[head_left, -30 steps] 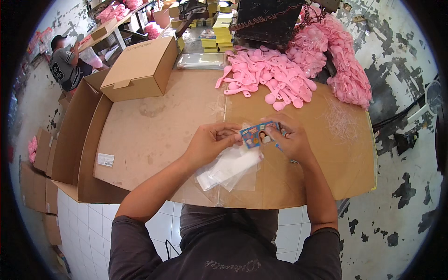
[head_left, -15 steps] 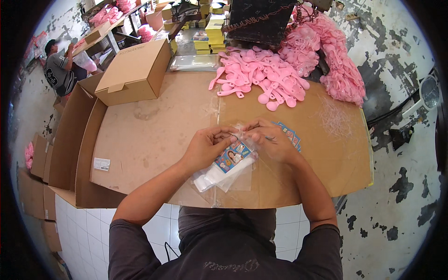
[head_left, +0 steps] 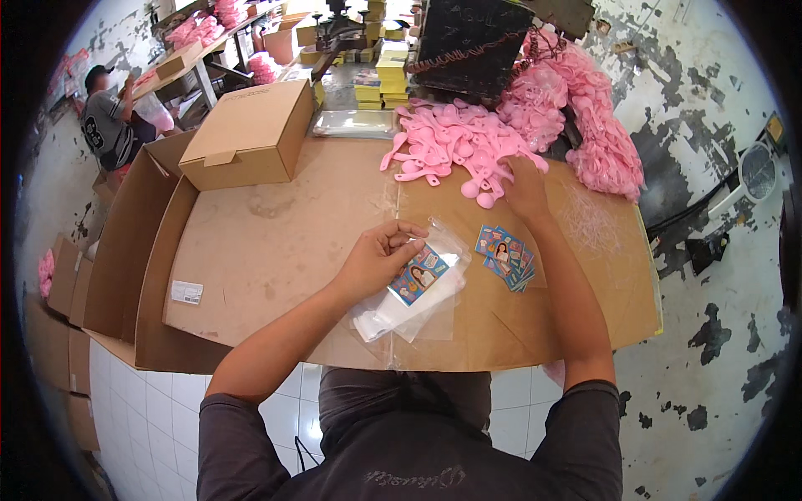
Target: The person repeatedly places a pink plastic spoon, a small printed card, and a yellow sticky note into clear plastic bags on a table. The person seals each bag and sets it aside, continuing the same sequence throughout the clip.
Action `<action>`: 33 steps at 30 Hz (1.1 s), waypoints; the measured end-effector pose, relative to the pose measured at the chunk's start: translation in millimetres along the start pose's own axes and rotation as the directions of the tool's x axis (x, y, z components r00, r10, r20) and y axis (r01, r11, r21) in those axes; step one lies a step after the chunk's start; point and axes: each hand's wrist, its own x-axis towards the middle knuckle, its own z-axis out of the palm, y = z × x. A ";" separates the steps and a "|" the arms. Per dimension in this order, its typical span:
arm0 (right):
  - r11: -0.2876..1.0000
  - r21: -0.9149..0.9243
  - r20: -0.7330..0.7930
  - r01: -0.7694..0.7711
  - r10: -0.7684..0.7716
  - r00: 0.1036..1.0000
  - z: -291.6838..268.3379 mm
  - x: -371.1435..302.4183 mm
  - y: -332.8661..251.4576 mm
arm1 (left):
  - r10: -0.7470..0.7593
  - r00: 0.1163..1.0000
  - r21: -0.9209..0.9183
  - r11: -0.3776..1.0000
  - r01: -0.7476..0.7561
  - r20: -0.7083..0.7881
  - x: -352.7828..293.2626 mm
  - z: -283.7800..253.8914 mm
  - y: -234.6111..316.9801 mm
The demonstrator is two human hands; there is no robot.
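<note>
My left hand (head_left: 386, 257) is closed on a clear plastic bag (head_left: 441, 321), pinching its upper part. A blue printed card (head_left: 419, 274) shows at the bag, beside my thumb; whether it lies inside or on top I cannot tell. White folded plastic lies under the card. My right hand (head_left: 526, 189) is at the near right edge of a heap of pink plastic scoops (head_left: 447, 138). Its fingers are bent together round a scoop, with the grip partly hidden. A fanned stack of blue printed cards (head_left: 507, 257) rests on the cardboard between my hands, nearer the right forearm.
A closed brown carton (head_left: 242, 138) stands at the back left, by a tall cardboard wall (head_left: 146, 250). Clear flat bags (head_left: 355, 124) lie behind the work surface (head_left: 276, 250). Bagged pink scoops (head_left: 606, 125) pile up at the back right. Another person (head_left: 107, 125) sits far left.
My right hand has left the bag and moved away and to the right, to the scoop heap. The card stack is now uncovered. My left hand keeps the bag in nearly the same place.
</note>
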 end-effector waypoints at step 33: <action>0.640 0.768 0.261 0.018 -0.339 0.904 -87.2 -67.0 -93.3 | 0.016 1.000 0.002 1.000 -0.016 -0.010 -0.6 9.1 -6.7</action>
